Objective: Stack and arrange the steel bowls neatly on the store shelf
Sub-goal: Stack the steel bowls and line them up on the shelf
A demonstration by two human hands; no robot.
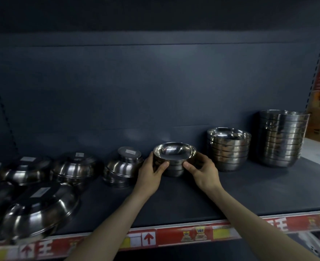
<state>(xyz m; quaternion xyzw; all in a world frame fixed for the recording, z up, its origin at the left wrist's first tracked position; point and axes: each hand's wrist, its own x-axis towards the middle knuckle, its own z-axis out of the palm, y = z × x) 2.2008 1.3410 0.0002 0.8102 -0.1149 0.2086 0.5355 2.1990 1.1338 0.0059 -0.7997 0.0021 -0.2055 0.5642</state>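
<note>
There, the small stack of steel bowls [174, 160] stood upright on the dark shelf [230, 196], caught between both hands. The left hand [151, 173] gripped its left side, thumb curled across the front wall, and the right hand [202, 171] gripped its right side likewise. Just right of that stack stood a taller stack [228, 150], and further right the tallest stack [281, 138]. Left of it, beside the left hand, sat an upside-down pile [122, 166], with more overturned bowls [74, 168] beyond.
</note>
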